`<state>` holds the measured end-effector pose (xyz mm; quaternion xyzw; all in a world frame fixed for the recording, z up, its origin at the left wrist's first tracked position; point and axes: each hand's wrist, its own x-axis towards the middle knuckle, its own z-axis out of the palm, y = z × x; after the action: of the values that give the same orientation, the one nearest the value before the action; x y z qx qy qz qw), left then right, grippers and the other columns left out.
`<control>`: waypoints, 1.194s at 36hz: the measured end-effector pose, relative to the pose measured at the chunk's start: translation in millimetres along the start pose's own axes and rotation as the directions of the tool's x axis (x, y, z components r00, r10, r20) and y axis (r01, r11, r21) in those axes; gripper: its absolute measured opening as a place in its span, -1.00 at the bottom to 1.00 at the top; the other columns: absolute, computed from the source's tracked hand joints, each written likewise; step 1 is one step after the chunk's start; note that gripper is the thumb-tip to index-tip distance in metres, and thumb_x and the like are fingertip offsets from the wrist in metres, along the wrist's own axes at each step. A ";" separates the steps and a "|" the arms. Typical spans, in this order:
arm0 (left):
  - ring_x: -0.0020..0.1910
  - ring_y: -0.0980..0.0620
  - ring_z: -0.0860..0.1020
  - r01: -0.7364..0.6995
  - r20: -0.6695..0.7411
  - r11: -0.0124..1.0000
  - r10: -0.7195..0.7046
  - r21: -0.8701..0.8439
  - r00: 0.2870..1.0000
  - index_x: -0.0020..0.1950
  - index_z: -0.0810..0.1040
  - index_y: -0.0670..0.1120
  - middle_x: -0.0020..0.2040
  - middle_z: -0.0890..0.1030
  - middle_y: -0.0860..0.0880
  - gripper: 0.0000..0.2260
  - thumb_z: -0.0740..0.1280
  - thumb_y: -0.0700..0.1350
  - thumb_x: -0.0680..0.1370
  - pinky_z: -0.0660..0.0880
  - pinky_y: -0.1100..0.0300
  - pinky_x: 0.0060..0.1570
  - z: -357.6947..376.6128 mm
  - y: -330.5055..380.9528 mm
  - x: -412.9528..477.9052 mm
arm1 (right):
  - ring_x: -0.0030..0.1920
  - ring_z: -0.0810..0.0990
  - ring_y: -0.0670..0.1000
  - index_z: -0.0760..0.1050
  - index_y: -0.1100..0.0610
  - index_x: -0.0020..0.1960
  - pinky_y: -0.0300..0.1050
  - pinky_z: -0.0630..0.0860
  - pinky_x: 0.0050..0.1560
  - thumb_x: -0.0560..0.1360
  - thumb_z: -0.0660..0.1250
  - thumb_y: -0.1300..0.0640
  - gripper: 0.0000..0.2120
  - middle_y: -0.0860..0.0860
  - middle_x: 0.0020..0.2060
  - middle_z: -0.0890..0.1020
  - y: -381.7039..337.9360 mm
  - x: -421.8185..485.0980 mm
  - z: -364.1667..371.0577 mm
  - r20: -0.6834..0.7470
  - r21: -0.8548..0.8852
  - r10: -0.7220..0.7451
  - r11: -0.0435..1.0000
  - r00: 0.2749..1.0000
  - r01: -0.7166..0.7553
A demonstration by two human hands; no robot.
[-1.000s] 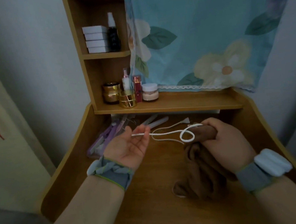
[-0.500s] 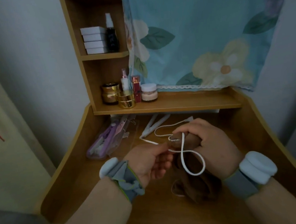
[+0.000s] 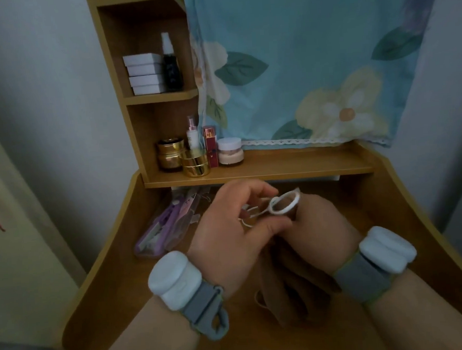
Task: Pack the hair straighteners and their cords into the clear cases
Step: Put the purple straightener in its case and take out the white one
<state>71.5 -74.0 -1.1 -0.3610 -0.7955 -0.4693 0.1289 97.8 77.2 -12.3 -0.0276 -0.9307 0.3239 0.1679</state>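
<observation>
My right hand grips the top of a brown hair straightener that hangs down over the desk's middle. A white cord is looped around the top of that brown piece. My left hand pinches the cord just left of the loop, fingers closed on it. At the left of the desk lies a clear case holding a purple straightener. A bit of white cord shows under the brown piece near the desk front. My hands hide the rest of the cord.
The wooden desk has raised side walls. A low shelf at the back carries cosmetic jars and bottles; a higher cubby holds white boxes and a dark spray bottle. A floral curtain hangs behind.
My left hand went from open, with the cord stretched out, to closing on the cord and moving up to the right hand. The cord loop now wraps the brown straightener's top.
</observation>
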 end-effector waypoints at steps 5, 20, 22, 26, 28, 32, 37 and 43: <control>-0.17 0.18 0.61 0.124 -0.021 0.970 -0.131 -0.209 0.991 -0.11 0.64 0.07 -0.17 0.67 0.09 -0.85 0.28 0.00 0.54 0.55 0.31 -0.14 -14.6 11.5 14.8 | -0.02 0.55 -0.08 0.51 -0.12 0.08 -0.12 0.49 0.04 0.49 0.26 0.05 -0.80 -0.11 -0.03 0.59 -6.2 3.1 0.6 0.030 -0.106 -0.097 0.989 0.995 0.100; -0.64 0.15 0.29 0.531 0.365 0.689 -0.391 -0.493 0.845 -0.13 0.57 -0.20 -0.33 0.57 -0.14 -0.80 0.34 -0.10 0.35 0.18 0.36 -0.62 -50.6 -27.8 35.0 | -0.15 0.54 -0.31 0.49 -0.13 -0.07 -0.44 0.43 -0.10 0.47 0.37 0.13 -0.84 -0.19 -0.18 0.60 7.8 -2.7 -29.6 -0.183 0.348 0.015 0.936 0.983 0.050; -0.60 0.12 0.31 0.517 0.421 0.693 -0.326 -0.503 0.846 -0.13 0.60 -0.19 -0.36 0.55 -0.15 -0.81 0.30 -0.10 0.39 0.21 0.33 -0.59 -55.0 -30.2 35.4 | -0.18 0.57 -0.30 0.51 -0.08 -0.08 -0.41 0.46 -0.12 0.46 0.38 0.14 -0.87 -0.15 -0.22 0.63 12.4 -4.1 -35.3 -0.238 0.422 0.069 0.906 0.969 0.040; -0.52 0.10 0.29 0.491 0.454 0.672 -0.251 -0.555 0.855 -0.16 0.69 -0.11 -0.43 0.48 -0.08 -0.80 0.32 -0.05 0.48 0.26 0.32 -0.54 -58.1 -28.6 36.2 | -0.20 0.62 -0.13 0.53 0.01 -0.07 -0.14 0.54 -0.11 0.45 0.39 0.20 -0.87 -0.08 -0.27 0.66 25.0 -12.6 -37.8 -0.251 0.539 0.208 0.841 0.945 -0.042; -0.51 0.11 0.32 0.449 0.439 0.730 -0.226 -0.515 0.870 -0.16 0.70 -0.10 -0.44 0.47 -0.04 -0.83 0.35 -0.05 0.43 0.28 0.34 -0.53 -58.8 -22.1 36.0 | -0.16 0.62 -0.05 0.53 -0.02 -0.07 -0.09 0.55 -0.11 0.46 0.37 0.24 -0.84 -0.05 -0.24 0.65 32.7 -17.6 -37.8 -0.163 0.489 0.240 0.862 0.957 -0.133; -0.46 0.23 0.49 0.317 0.433 0.932 -0.216 -0.177 0.875 -0.19 0.68 0.04 -0.40 0.57 0.07 -0.91 0.40 -0.03 0.37 0.40 0.45 -0.45 -54.6 -16.7 33.0 | -0.10 0.58 -0.13 0.51 -0.04 -0.03 -0.32 0.43 -0.20 0.47 0.34 0.25 -0.80 -0.10 -0.12 0.62 48.4 -28.6 -33.1 0.085 0.204 0.211 0.953 0.974 -0.224; -0.55 0.31 0.39 0.288 0.550 0.957 -0.215 -0.048 0.807 -0.11 0.63 -0.02 -0.41 0.51 0.06 -0.87 0.30 -0.15 0.54 0.31 0.52 -0.51 -45.0 -17.5 23.8 | -0.06 0.56 -0.27 0.43 -0.23 0.13 -0.39 0.46 -0.14 0.42 0.38 0.31 -0.51 -0.24 -0.02 0.56 57.3 -42.3 -38.5 0.176 0.301 0.248 0.908 0.953 -0.292; -0.52 0.26 0.37 0.255 0.431 0.967 -0.236 0.012 0.871 -0.12 0.63 0.10 -0.42 0.50 0.10 -0.84 0.26 -0.03 0.57 0.32 0.44 -0.47 -34.7 -24.3 19.8 | -0.10 0.53 -0.13 0.54 -0.06 0.01 -0.18 0.44 -0.10 0.52 0.29 0.13 -0.87 -0.12 -0.15 0.59 62.3 -53.9 -38.0 0.057 0.451 0.459 0.781 0.887 -0.433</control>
<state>35.9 -101.4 12.1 -0.3541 -0.8329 -0.4086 -0.1180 157.5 140.2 -38.5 -0.2160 -0.7914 0.5604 0.1142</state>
